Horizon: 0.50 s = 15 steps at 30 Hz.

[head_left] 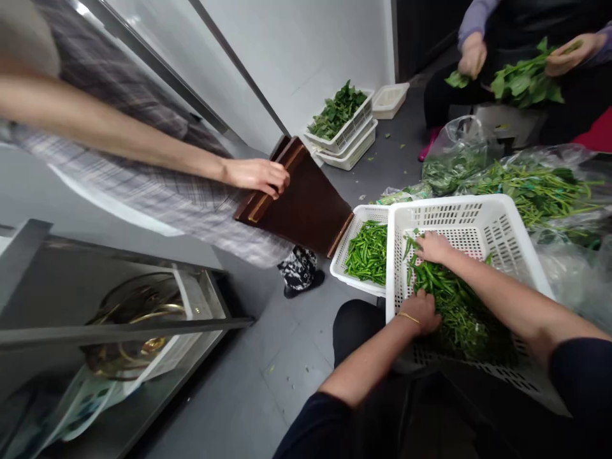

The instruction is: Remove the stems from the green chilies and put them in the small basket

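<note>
A large white perforated basket (pixel 526 255) stands close in front of me, with a heap of green chili peppers (pixel 459 312) in it. My left hand (pixel 421 312) has its fingers curled down at the left edge of the heap; a thin yellow band circles the wrist. Farther back in the same basket, my right hand (pixel 433 247) is bent over a few peppers, its fingertips partly hidden. Against the basket's left side sits a smaller white basket (pixel 337 264) holding green peppers (pixel 368 252).
At left, a person's hand (pixel 258 176) carries brown boards (pixel 306 197) near the small basket. Stacked baskets of leaves (pixel 351 131) stand by the wall. Bagged greens (pixel 540 191) lie at right, below another person's hands. A metal shelf (pixel 143 331) stands at lower left.
</note>
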Motion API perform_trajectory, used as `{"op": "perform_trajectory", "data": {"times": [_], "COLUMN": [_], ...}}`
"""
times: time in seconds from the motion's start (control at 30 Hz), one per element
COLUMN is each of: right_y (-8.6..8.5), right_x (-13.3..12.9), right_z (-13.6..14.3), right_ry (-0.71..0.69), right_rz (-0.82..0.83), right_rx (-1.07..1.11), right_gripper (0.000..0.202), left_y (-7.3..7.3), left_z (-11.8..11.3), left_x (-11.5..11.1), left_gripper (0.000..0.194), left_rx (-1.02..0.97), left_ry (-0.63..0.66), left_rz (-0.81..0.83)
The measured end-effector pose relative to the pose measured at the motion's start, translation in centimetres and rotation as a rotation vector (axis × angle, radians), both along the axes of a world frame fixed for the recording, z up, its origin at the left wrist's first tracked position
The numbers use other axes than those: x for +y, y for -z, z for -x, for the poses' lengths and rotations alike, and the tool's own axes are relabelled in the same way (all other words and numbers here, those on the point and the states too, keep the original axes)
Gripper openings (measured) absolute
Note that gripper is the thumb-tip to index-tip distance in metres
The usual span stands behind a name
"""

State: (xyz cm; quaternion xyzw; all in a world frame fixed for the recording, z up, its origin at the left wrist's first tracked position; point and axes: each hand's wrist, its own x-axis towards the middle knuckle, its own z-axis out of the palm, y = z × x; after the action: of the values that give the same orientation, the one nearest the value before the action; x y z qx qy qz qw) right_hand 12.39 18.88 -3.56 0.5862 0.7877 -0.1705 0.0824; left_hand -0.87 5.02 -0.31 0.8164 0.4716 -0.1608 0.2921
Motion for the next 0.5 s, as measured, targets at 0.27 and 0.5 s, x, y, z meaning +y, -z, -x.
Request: {"op": "perform_trajectory", "data": {"times": [0.27, 0.5], "right_y": [-1.5, 0.7], "right_x": [0.1, -6.0], "right_z": [-5.2, -3.1], "right_ry": [0.103, 0.24], "right_rz": [-0.033, 0.048], "right_rx": [0.237, 0.054], "right_gripper": [0.047, 0.052], "left_y": [-0.7, 0.5], "left_z": [0.3, 0.5], "left_x": [0.7, 0.1], "left_gripper": [0.051, 0.067], "left_rx": [-0.012, -0.005], "left_ry": [-0.183, 0.044], "left_rz": [-0.059, -0.024]}}
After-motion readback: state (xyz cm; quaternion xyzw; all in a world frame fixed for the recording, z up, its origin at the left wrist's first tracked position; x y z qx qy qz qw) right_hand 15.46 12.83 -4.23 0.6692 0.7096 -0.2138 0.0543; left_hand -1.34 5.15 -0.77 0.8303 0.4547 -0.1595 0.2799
